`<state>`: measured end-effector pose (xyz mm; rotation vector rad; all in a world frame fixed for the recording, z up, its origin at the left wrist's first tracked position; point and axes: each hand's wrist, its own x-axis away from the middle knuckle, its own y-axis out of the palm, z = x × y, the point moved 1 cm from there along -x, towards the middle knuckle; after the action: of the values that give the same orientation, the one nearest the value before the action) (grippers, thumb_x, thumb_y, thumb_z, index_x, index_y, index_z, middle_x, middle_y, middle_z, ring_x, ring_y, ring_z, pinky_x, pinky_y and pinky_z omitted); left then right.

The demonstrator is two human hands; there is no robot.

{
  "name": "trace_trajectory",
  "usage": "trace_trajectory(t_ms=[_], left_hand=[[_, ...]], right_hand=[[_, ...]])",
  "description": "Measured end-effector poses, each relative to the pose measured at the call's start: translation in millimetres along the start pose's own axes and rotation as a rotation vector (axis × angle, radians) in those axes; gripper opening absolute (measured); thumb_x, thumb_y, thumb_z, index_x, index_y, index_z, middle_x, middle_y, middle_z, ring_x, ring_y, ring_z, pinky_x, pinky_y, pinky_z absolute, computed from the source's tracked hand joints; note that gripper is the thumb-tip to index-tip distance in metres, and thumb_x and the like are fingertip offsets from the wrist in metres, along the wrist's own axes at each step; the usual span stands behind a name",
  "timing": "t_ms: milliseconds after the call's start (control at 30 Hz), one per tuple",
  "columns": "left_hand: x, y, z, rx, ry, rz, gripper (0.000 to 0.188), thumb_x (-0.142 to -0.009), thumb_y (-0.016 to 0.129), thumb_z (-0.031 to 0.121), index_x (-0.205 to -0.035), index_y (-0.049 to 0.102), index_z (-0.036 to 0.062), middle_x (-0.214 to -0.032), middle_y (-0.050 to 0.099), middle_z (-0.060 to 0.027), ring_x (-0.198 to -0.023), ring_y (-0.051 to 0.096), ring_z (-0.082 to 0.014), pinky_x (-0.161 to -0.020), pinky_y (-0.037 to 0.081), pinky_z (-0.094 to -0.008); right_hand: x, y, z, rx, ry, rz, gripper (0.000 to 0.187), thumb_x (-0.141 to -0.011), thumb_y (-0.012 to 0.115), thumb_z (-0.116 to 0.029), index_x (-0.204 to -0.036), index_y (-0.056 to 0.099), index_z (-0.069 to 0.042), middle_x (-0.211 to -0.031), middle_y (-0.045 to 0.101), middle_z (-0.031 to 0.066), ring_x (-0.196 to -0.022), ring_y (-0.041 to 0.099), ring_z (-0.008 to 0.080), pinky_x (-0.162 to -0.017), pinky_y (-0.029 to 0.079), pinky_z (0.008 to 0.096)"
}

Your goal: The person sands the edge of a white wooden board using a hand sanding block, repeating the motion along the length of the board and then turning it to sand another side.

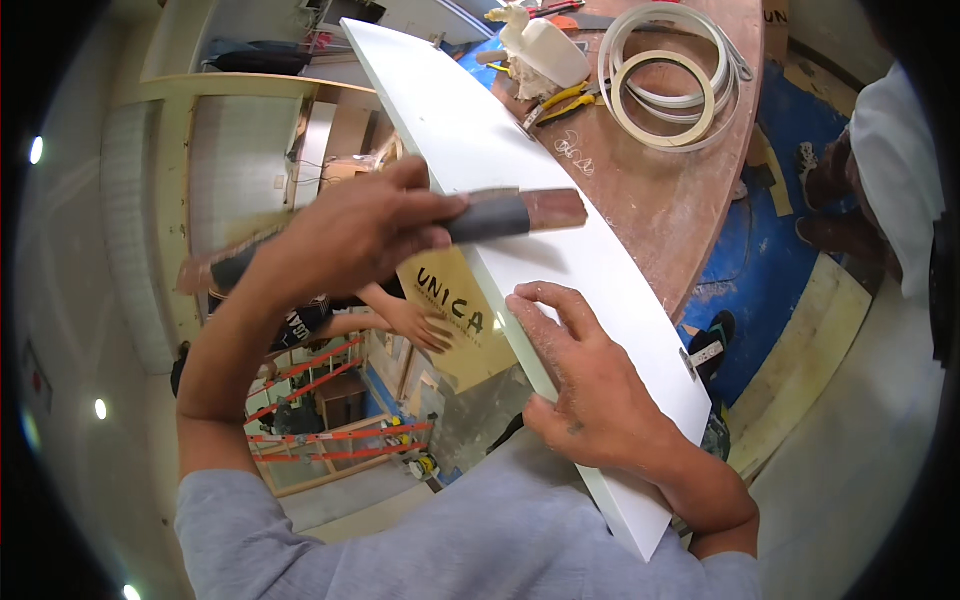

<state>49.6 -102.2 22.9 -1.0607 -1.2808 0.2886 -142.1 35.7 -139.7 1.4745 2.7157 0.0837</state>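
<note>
My left hand (345, 225) is closed on a dark sanding block (490, 217) with a reddish-brown end, slightly blurred. It sits over the left edge of a long white panel (540, 260), which lies tilted across the view; whether block and panel touch I cannot tell. Dusty with pale powder, my right hand (590, 385) grips the panel's near left edge, fingers on the top face and thumb at the side. A metal hinge (690, 363) shows at the panel's right edge.
A brown worktable (640, 210) bears coiled white edging (690, 100), a white bottle (550, 55) and yellow-handled pliers (565, 103). Another person's hand (420, 322) is by a tan board (455, 320) at left. A person in white (890, 180) stands right. An orange ladder (340, 440) lies lower left.
</note>
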Motion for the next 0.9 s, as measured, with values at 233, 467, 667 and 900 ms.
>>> trace_trajectory(t_ms=[233,467,667,900], left_hand=[[-90,1,-217,-0.220,-0.162,0.228,0.035,-0.105,0.071,0.029,-0.129,0.078,0.0040,-0.108,0.068,-0.0201,-0.096,0.069,-0.0328,-0.086,0.055,-0.0434],[-8,22,-37,0.033,0.116,0.179,0.037,-0.099,0.076,0.021,-0.135,0.075,0.0097,-0.114,0.064,-0.0176,-0.105,0.071,-0.0335,-0.090,0.056,-0.0432],[-28,21,-85,0.027,0.062,0.269,0.037,-0.101,0.074,0.025,-0.134,0.075,0.0072,-0.112,0.062,-0.0183,-0.100,0.069,-0.0352,-0.087,0.054,-0.0457],[-72,-14,-169,-0.099,-0.120,0.143,0.031,-0.104,0.069,0.032,-0.127,0.078,0.0129,-0.101,0.066,-0.0216,-0.093,0.065,-0.0363,-0.084,0.053,-0.0474]], right_hand=[[5,16,-3,-0.036,-0.038,-0.038,0.081,-0.078,0.068,-0.003,-0.156,0.046,0.001,-0.158,0.041,0.0179,-0.138,0.053,0.0451,-0.124,0.035,0.0649],[1,4,2,-0.042,-0.001,-0.019,0.082,-0.079,0.069,-0.004,-0.157,0.045,0.000,-0.159,0.040,0.0178,-0.142,0.050,0.0441,-0.126,0.033,0.0646],[6,5,0,-0.051,-0.023,-0.033,0.081,-0.079,0.069,-0.003,-0.157,0.046,0.000,-0.158,0.041,0.0180,-0.142,0.051,0.0435,-0.126,0.034,0.0646],[4,9,-2,-0.016,-0.032,-0.030,0.079,-0.080,0.069,-0.004,-0.156,0.046,0.000,-0.158,0.041,0.0183,-0.141,0.052,0.0433,-0.124,0.035,0.0659]])
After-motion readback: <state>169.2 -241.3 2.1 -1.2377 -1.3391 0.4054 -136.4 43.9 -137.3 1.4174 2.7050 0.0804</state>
